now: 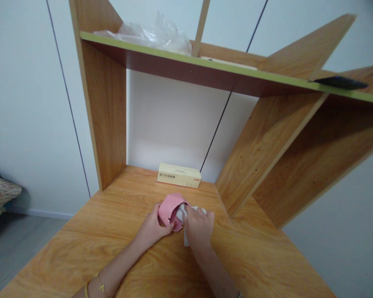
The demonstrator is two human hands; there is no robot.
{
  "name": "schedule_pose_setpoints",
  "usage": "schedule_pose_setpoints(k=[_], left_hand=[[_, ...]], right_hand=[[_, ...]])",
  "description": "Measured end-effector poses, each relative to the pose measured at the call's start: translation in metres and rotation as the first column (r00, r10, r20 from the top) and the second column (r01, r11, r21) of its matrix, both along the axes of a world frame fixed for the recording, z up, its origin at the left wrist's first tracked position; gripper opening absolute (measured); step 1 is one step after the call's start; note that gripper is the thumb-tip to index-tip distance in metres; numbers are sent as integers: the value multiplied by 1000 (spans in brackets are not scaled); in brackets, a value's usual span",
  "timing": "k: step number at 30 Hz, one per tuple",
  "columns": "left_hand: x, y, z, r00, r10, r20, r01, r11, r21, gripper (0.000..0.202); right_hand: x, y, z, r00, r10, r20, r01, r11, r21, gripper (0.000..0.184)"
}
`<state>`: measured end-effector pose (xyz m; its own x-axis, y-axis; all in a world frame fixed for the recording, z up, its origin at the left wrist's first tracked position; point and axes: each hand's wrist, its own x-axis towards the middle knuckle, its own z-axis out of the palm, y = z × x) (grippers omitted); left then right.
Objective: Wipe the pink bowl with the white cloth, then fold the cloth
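A pink, angular hollow container (169,207) is tipped on its side above the wooden desk, its opening facing right. My left hand (157,223) is closed around its left and lower side, the thumb near the rim. My right hand (199,223) grips a crumpled white cloth (180,213), which reaches into the container's opening. Part of the cloth sticks out past my knuckles, and a loose end hangs below my fingers. What lies deeper inside the container is hidden.
A cream box with printed lettering (178,176) lies at the back of the desk (118,215). Upright wooden panels (108,111) rise at both sides. Overhead, a shelf (174,62) bears a clear plastic bag (155,35) and a dark flat item (342,82).
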<state>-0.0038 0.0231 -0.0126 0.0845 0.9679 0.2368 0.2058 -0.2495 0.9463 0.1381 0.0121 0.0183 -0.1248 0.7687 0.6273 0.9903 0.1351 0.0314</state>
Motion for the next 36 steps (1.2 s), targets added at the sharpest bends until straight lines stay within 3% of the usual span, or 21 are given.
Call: schedule_pose_setpoints(k=[2,4,9,12,14,19,25,30,36], left_hand=[[0,1,-1,1000,6,-4,-6,1000,-6,39],[0,1,-2,1000,10,-14,-10,1000,0,38],[-2,4,-8,1000,16,7,-16,1000,-14,37],[-4,7,-10,999,24,46,-22,999,-44,41],[-4,8,-11,998,24,57,-21,998,-60,44],[-1,6,-11,998,-4,70,7,999,-37,45],[-2,3,-8,1000,11,4,-11,1000,-23,43],[-2,3,-8,1000,17,13,-17,1000,-6,41],[-2,6,-14,998,26,59,-23,998,-53,42]], right_hand=[[0,3,2,999,21,-46,-17,996,87,11],[-4,7,2,994,74,-77,-66,993,95,14],[-16,15,-1,982,189,-21,-191,974,-123,22],[-14,16,-1,974,226,11,-220,958,-184,21],[-11,16,2,975,217,35,-206,955,-212,21],[-8,17,9,998,52,27,-45,976,-215,15],[-9,12,0,987,158,-10,-154,944,-292,16],[-7,12,4,992,114,-48,-122,968,-218,15],[-11,13,-8,974,223,-29,-223,948,-228,14]])
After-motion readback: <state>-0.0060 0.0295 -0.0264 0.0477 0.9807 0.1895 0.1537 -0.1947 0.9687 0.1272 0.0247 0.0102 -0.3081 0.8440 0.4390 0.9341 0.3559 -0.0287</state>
